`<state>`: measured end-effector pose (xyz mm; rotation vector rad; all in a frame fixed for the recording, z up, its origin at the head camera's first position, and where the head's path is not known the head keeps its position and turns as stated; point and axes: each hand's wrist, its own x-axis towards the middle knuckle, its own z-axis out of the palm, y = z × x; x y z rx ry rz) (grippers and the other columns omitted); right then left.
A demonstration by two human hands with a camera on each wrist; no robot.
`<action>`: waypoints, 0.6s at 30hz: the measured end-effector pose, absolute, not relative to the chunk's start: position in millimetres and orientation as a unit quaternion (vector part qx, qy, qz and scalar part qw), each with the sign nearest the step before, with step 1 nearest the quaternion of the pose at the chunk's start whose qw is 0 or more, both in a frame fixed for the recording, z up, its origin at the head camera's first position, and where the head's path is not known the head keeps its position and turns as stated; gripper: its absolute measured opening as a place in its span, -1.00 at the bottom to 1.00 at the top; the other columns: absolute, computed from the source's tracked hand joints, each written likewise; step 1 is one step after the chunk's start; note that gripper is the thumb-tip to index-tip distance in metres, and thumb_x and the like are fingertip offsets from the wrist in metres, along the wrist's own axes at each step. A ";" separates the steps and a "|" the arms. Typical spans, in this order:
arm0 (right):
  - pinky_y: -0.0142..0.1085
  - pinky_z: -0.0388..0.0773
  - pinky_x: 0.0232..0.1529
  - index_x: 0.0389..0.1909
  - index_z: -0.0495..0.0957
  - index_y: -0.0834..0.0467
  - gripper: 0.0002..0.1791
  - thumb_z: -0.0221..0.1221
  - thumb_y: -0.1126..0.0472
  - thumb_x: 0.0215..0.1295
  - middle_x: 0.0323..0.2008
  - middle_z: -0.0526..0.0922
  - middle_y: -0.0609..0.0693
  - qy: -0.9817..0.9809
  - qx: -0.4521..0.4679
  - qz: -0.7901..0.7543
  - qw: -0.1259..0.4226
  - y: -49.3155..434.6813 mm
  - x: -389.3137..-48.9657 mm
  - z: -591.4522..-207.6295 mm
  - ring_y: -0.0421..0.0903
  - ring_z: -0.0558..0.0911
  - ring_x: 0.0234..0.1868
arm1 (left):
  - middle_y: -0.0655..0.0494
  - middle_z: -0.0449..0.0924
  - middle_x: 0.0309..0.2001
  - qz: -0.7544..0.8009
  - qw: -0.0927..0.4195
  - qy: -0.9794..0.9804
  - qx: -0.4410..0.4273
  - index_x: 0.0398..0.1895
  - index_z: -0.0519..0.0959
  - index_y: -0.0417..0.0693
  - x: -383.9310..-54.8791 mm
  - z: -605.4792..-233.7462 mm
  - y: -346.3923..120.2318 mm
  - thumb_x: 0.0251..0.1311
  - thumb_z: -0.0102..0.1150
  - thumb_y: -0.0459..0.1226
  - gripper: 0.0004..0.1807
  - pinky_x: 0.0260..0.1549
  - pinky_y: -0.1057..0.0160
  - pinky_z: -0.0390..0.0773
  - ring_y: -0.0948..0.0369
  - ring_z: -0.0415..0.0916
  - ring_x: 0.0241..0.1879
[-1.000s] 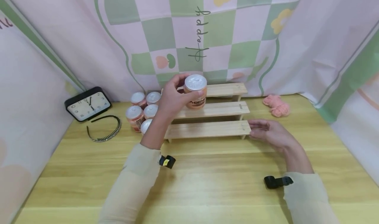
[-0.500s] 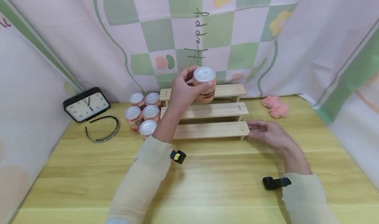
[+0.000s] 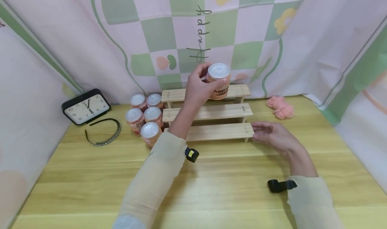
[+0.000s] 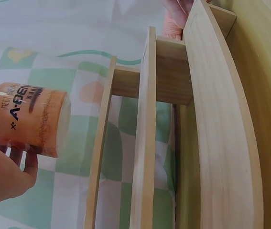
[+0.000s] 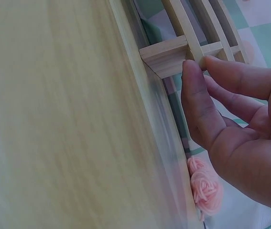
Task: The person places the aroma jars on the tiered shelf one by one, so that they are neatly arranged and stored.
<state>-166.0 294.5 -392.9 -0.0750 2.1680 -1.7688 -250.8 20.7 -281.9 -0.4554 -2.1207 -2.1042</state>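
Note:
My left hand grips a can with an orange label and a silver lid, fingers behind it and thumb across the front. The can is held upright, overlapping the top step of a three-step wooden rack in the head view. In the left wrist view the can shows dark lettering and stands apart from the top board. At the rack's right end, my right hand pinches the edge of the lowest board; the right wrist view shows thumb and fingertips at that board's corner.
Several similar cans stand grouped left of the rack. Further left are a black-framed clock and a dark headband. A pink yarn skein lies right of the rack. A patterned curtain hangs behind the wooden table.
My left hand has carried the can to the right and a little upward, from before the steps to over the top one. The right hand stays at the rack's end.

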 end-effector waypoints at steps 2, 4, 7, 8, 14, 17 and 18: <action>-0.32 0.58 0.11 0.46 0.05 0.56 -0.31 0.11 0.49 0.41 0.37 0.23 0.52 0.763 -0.027 -0.623 0.170 294.3 -165.6 -392.8 -0.26 0.62 -0.01 | 0.13 0.57 0.03 -0.693 0.060 -0.701 -0.155 0.21 0.53 -0.09 -253.3 -283.0 24.6 -0.01 0.59 -0.27 -0.33 -0.03 0.32 0.58 0.22 0.51 0.04; -0.32 0.58 0.11 0.46 0.05 0.56 -0.31 0.11 0.49 0.41 0.37 0.23 0.52 0.763 -0.026 -0.623 0.170 294.4 -165.4 -392.5 -0.27 0.63 -0.02 | 0.13 0.56 0.03 -0.692 0.060 -0.702 -0.158 0.21 0.52 -0.11 -256.2 -284.1 28.9 -0.01 0.58 -0.27 -0.33 -0.03 0.35 0.57 0.24 0.50 0.03; -0.32 0.58 0.11 0.46 0.06 0.55 -0.31 0.12 0.49 0.41 0.37 0.23 0.52 0.762 -0.023 -0.624 0.170 294.4 -165.4 -392.1 -0.26 0.63 -0.01 | 0.14 0.56 0.02 -0.688 0.056 -0.706 -0.158 0.21 0.51 -0.12 -260.3 -285.5 36.3 0.00 0.58 -0.27 -0.33 -0.04 0.39 0.55 0.26 0.49 0.02; -0.32 0.58 0.11 0.46 0.06 0.55 -0.31 0.12 0.49 0.41 0.37 0.24 0.52 0.762 -0.022 -0.625 0.170 294.5 -165.4 -392.2 -0.26 0.63 -0.01 | 0.15 0.55 0.02 -0.688 0.053 -0.707 -0.157 0.22 0.51 -0.12 -261.7 -286.2 38.8 0.01 0.58 -0.27 -0.34 -0.05 0.40 0.55 0.27 0.49 0.01; -0.30 0.57 0.13 0.46 0.06 0.54 -0.30 0.13 0.49 0.40 0.37 0.23 0.51 0.757 -0.021 -0.630 0.170 294.9 -165.1 -392.8 -0.23 0.63 0.01 | 0.18 0.55 -0.01 -0.686 0.043 -0.710 -0.153 0.23 0.50 -0.12 -267.0 -288.2 53.1 0.02 0.58 -0.23 -0.33 -0.07 0.44 0.54 0.30 0.48 -0.01; -0.28 0.57 0.14 0.46 0.06 0.54 -0.30 0.12 0.50 0.39 0.38 0.23 0.50 0.755 -0.020 -0.633 0.171 295.0 -165.2 -392.9 -0.23 0.62 0.02 | 0.20 0.55 -0.03 -0.686 0.043 -0.712 -0.147 0.21 0.51 -0.11 -270.1 -288.8 59.6 0.02 0.58 -0.20 -0.33 -0.08 0.44 0.54 0.31 0.48 -0.02; -0.28 0.57 0.14 0.46 0.07 0.54 -0.30 0.12 0.50 0.39 0.38 0.23 0.50 0.755 -0.019 -0.633 0.172 294.8 -165.1 -392.8 -0.23 0.62 0.02 | 0.21 0.55 -0.03 -0.685 0.042 -0.713 -0.144 0.20 0.51 -0.09 -271.2 -289.2 61.6 0.02 0.59 -0.19 -0.34 -0.09 0.44 0.54 0.31 0.48 -0.03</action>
